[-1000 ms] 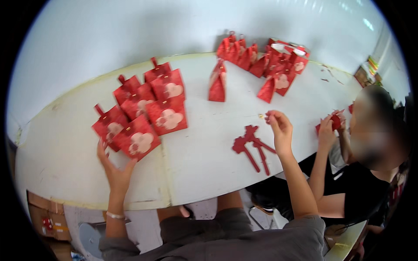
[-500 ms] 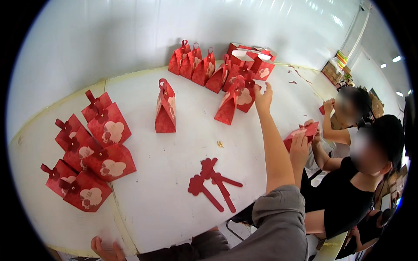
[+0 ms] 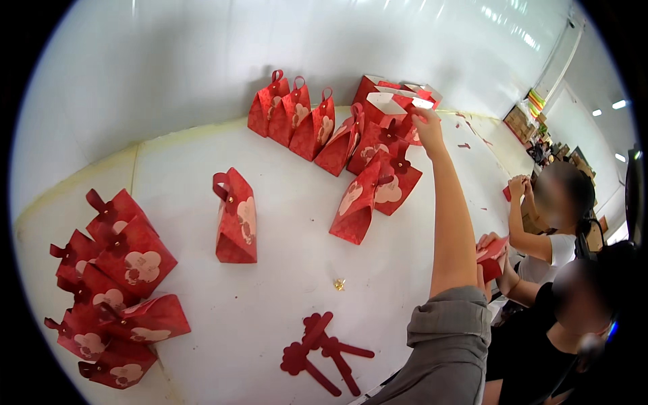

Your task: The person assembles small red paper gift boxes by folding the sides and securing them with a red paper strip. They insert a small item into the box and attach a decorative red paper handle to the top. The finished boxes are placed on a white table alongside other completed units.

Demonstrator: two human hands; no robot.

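Note:
My right hand (image 3: 428,127) reaches to the far side of the table. Its fingers are closed at the rim of an open-topped red paper box (image 3: 385,106), one of a cluster standing there. Just nearer are finished red gift boxes with flower closures, one upright (image 3: 356,206) and one leaning beside it (image 3: 401,182). A lone red gift box with a loop handle (image 3: 237,223) stands mid-table. Several dark red flower-ended strips (image 3: 324,347) lie near the front edge, with a little pile of gold fasteners (image 3: 339,284) beyond them. My left hand is out of the picture.
A row of looped red gift boxes (image 3: 290,118) lines the back by the pale wall (image 3: 202,61). More closed boxes (image 3: 138,266) crowd the left of the white table (image 3: 283,202). On the right, two co-workers sit handling red boxes (image 3: 493,260).
My right hand has moved farther away, from beside the gift boxes with flower closures to the open boxes. My left hand has left the picture. The view has shifted, so the table sits lower.

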